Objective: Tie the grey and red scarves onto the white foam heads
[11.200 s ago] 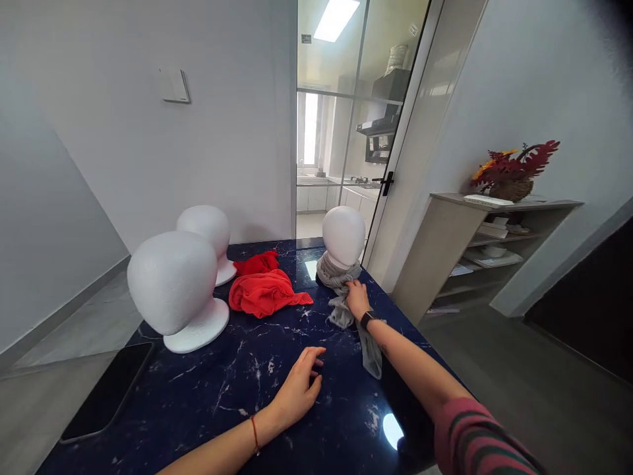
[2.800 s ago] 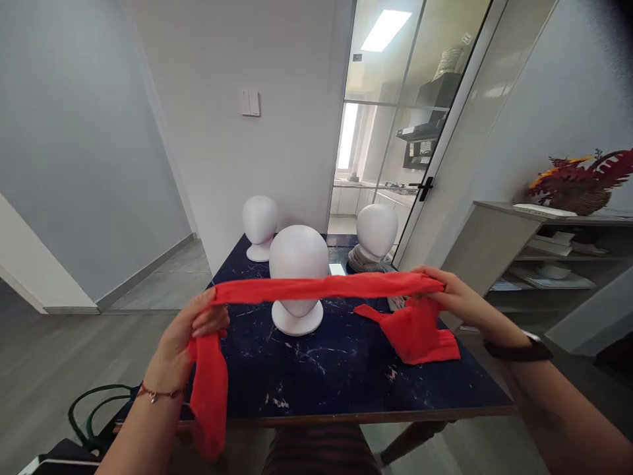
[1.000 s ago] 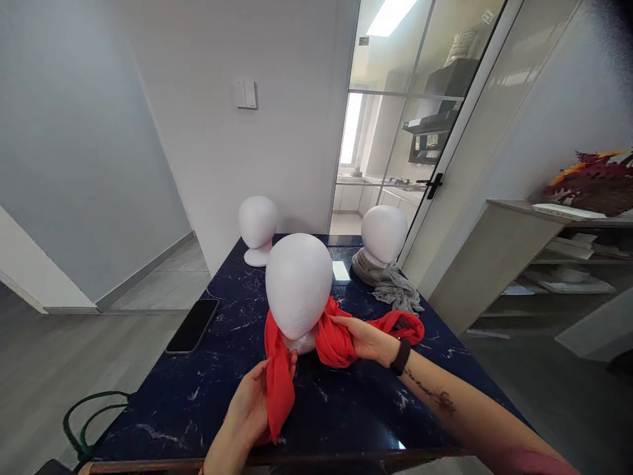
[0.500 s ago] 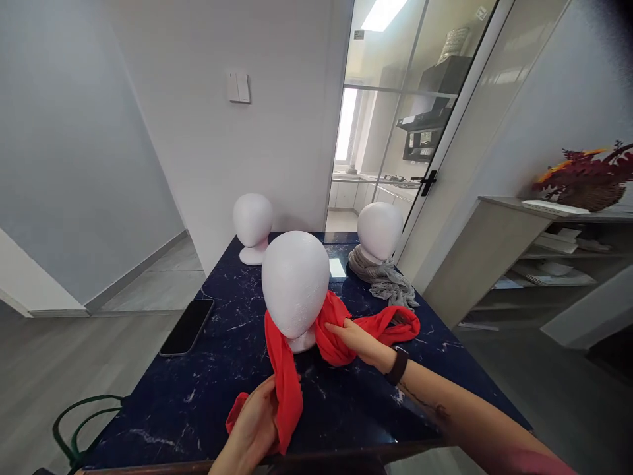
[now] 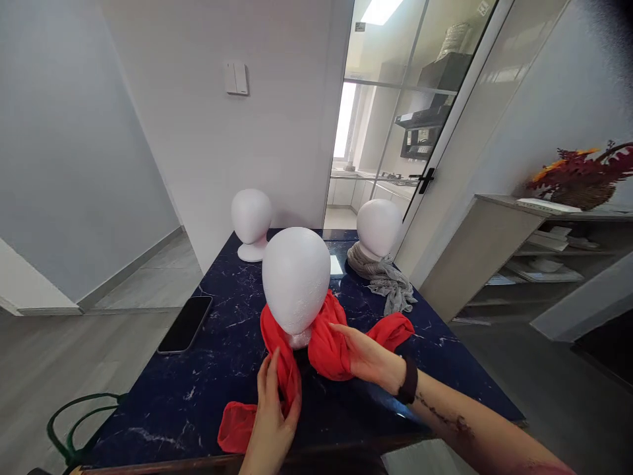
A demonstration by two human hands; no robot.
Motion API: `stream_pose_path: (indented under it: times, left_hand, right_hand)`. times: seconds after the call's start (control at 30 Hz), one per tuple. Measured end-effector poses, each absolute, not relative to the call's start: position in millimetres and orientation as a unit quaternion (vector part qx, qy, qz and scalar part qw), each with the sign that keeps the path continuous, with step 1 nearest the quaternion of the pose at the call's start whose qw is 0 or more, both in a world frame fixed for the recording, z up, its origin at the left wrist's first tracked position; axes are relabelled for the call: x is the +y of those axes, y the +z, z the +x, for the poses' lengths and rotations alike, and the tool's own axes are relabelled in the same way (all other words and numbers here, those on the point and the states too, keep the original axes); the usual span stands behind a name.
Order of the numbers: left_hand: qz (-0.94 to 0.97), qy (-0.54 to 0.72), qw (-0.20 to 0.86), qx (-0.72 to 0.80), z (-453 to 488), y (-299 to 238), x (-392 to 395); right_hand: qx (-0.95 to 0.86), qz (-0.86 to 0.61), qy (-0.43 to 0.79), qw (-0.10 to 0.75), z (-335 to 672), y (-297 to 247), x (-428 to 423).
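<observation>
A red scarf [image 5: 324, 343] lies looped round the neck of the nearest white foam head [image 5: 295, 277] on the dark marbled table [image 5: 217, 369]. My left hand [image 5: 274, 415] grips the scarf's left tail just below the head, and the tail's end bunches on the table at the front. My right hand [image 5: 366, 356], with a black watch at the wrist, is closed on the scarf's right fold beside the head's base. The other end trails off to the right.
A second foam head [image 5: 378, 227] at the back right wears a grey scarf [image 5: 383, 280]. A bare third head [image 5: 251, 216] stands at the back left. A black phone [image 5: 185, 323] lies near the table's left edge. A shelf unit [image 5: 494, 244] stands to the right.
Both hands have drawn the red scarf tighter round the foam head's neck. My left hand rose up the left tail toward the head, and the tail's end now lies bunched on the table.
</observation>
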State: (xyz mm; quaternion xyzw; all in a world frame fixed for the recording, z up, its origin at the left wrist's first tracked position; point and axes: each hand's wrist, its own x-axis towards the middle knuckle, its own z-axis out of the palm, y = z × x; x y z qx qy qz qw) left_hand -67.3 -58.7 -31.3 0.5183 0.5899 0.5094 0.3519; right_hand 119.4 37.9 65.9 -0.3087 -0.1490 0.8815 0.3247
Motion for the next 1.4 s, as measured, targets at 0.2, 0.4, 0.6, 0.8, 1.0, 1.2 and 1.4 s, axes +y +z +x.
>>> stream_pose_path:
  times: [0.2,0.4,0.6,0.8,1.0,1.2,1.4]
  left_hand:
    - [0.555,0.452,0.360,0.599,-50,-20,-42]
    - [0.497,0.506,0.341,0.617,-40,-19,-25]
    - [0.440,0.539,0.365,0.619,-41,-25,-24]
    - [0.425,0.542,0.375,0.620,-41,-24,-23]
    - [0.426,0.540,0.402,0.605,-46,-31,-29]
    - [0.547,0.531,0.300,0.574,-59,-24,-57]
    - [0.592,0.515,0.284,0.551,-70,20,-61]
  right_hand:
    - [-0.126,-0.314,0.859,0.384,91,72,18]
    - [-0.263,-0.325,0.813,0.405,87,65,23]
    - [-0.707,-0.466,0.447,0.288,156,40,10]
    - [-0.809,-0.485,0.281,0.178,188,15,-18]
    - [-0.787,-0.427,0.384,0.224,161,62,-45]
    - [-0.769,-0.332,0.511,0.192,131,128,-47]
    - [-0.822,-0.262,0.460,0.210,98,165,-35]
